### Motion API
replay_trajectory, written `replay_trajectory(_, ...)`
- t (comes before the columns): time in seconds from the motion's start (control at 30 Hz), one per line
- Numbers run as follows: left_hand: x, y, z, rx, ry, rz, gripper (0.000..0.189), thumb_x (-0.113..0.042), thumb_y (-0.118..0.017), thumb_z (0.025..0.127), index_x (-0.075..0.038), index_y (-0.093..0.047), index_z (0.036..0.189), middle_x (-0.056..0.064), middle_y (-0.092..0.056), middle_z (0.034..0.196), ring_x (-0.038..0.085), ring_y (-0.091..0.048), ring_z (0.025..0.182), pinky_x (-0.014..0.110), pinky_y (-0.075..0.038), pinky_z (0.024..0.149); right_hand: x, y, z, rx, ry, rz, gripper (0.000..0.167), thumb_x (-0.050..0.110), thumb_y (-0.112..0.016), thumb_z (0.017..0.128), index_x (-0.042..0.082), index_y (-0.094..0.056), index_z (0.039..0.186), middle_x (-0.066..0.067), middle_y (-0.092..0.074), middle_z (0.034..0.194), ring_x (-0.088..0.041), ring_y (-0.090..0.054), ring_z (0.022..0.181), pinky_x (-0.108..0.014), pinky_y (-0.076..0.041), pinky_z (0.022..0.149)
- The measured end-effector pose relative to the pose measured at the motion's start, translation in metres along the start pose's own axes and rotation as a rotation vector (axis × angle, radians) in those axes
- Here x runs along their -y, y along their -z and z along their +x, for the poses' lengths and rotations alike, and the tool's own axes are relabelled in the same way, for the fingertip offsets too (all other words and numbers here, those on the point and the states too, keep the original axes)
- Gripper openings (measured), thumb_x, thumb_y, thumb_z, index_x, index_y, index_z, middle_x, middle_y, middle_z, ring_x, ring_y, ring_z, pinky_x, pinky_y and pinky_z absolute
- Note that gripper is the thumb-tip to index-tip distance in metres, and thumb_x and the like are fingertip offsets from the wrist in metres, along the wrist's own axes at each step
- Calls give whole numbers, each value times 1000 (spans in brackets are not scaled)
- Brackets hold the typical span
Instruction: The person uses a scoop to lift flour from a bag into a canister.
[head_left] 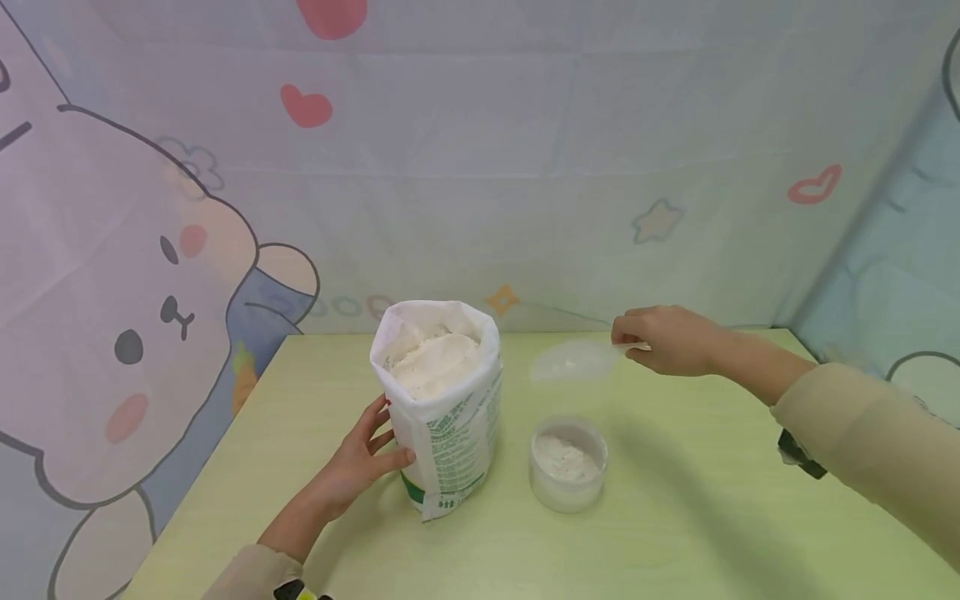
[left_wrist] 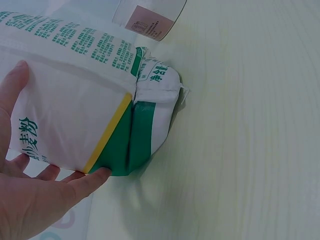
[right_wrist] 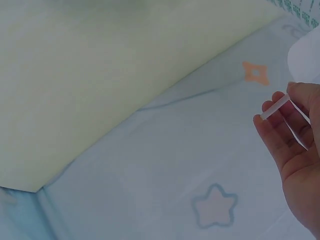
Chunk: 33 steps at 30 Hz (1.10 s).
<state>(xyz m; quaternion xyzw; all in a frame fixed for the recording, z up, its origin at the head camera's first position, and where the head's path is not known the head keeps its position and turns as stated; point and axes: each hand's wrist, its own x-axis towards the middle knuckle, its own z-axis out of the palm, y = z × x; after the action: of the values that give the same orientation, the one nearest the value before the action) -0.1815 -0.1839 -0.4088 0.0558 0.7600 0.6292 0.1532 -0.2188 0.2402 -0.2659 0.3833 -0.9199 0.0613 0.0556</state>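
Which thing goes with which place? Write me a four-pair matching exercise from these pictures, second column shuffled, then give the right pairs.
Things:
1. bag
2. tub
3. scoop
4. pink star

Places:
A. printed on the backdrop
B. held in the right hand
C. touched by the left hand
D. on the table, with no hand touching it

Pairs: 1-C, 2-D, 3-B, 4-A
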Motion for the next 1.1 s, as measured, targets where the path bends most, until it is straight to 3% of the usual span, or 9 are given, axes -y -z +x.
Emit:
replay_trajectory(0.73,-1,-1,-2,-5,-3,14,94,-25,-75,76,-37,-12,145,4,-10,154,39,-16,138,61,-29,101,10,60,38,-50,47,-73,12,-1,-62,82,9,-57,87,-1,-61,85,-15,-57,74,-33,-49,67)
replay_trajectory(1.1,-2,-1,-1,0,-9,10,92,-25,-74,77,-39,-12,144,3,-11,153,38,-17,138,61,-29,101,32,79,65,-37,46,-80,12,0,-60,83,8,-60,93,-4,-62,92,-22,-62,86,-38,-51,74)
